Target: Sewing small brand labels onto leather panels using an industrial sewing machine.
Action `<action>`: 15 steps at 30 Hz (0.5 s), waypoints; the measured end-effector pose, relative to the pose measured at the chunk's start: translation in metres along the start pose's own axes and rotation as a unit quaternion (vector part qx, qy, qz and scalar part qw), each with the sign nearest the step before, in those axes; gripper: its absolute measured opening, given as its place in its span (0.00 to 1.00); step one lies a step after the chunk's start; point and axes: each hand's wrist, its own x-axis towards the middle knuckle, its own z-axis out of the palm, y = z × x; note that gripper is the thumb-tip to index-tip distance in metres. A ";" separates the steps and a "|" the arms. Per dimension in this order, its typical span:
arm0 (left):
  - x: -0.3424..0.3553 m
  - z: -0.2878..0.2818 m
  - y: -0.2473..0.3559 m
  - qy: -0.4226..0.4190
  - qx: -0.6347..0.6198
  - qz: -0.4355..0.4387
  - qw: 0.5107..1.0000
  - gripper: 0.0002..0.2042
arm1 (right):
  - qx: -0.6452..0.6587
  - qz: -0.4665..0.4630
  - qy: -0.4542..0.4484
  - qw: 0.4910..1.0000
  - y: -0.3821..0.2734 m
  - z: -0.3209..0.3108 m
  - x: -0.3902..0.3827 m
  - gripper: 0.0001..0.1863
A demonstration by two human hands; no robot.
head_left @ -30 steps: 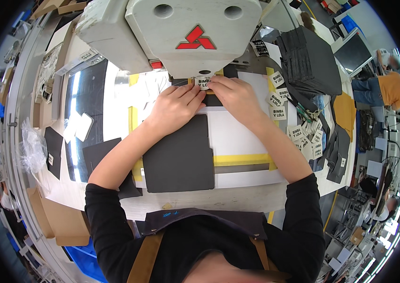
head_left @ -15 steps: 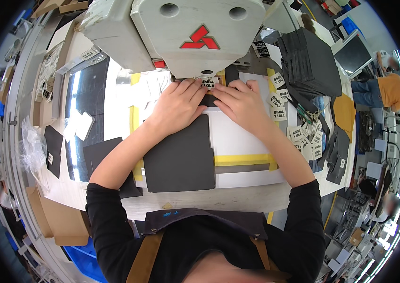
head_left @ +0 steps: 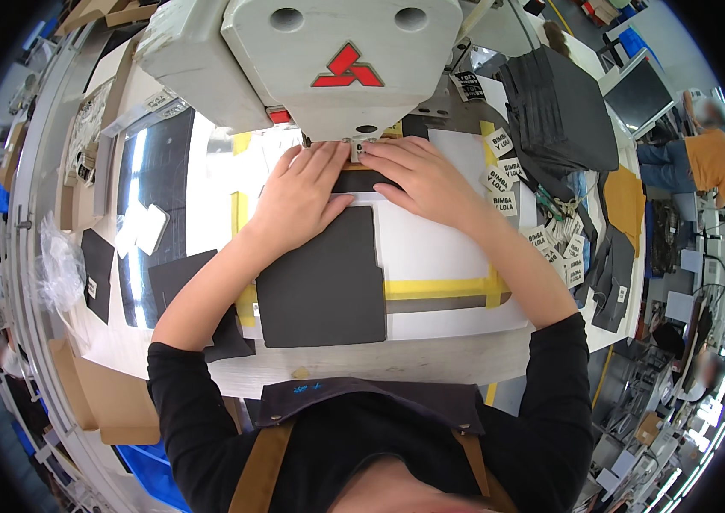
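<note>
A large pale machine head (head_left: 345,103) overhangs the work spot. Under its lower tip a small white printed label (head_left: 357,151) lies on a dark strip (head_left: 356,181), partly covered by fingertips. My left hand (head_left: 303,192), fingers stretched flat, rests at the label's left side, thumb toward me. My right hand (head_left: 418,184) has its fingers spread flat, tips on the label's right side. Neither hand visibly grips anything. A dark grey rectangular panel (head_left: 320,282) lies just below my left hand, beside a white sheet (head_left: 427,239) edged with yellow tape (head_left: 431,289).
At right are stacked dark pieces (head_left: 559,111), scattered printed labels (head_left: 551,248), green-handled scissors (head_left: 563,205) and a monitor (head_left: 636,94). At left lie plastic wrap (head_left: 63,274), a cardboard box (head_left: 106,402) and a blue bin (head_left: 157,470). A co-worker in orange (head_left: 709,162) is at far right.
Both hands have shifted slightly left. My right hand's fingers have straightened and moved over the label, covering more of it than half a second ago.
</note>
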 end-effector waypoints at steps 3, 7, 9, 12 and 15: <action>-0.004 0.000 -0.002 -0.045 0.010 -0.064 0.997 0.32 | 0.012 -0.009 -0.004 1.000 0.005 0.004 0.000 0.23; -0.006 0.000 -0.001 -0.054 0.039 -0.067 0.996 0.34 | -0.001 -0.007 -0.017 1.000 0.004 0.000 0.001 0.23; -0.006 0.000 0.000 -0.049 0.051 -0.062 0.996 0.34 | -0.017 -0.005 -0.022 1.000 0.003 0.000 0.000 0.22; -0.006 0.000 0.000 -0.028 0.066 -0.055 0.996 0.34 | -0.008 -0.001 -0.021 1.000 0.004 -0.001 0.000 0.22; -0.003 0.000 0.000 -0.030 0.080 -0.057 0.995 0.33 | 0.005 0.007 -0.020 1.000 0.007 -0.002 -0.002 0.23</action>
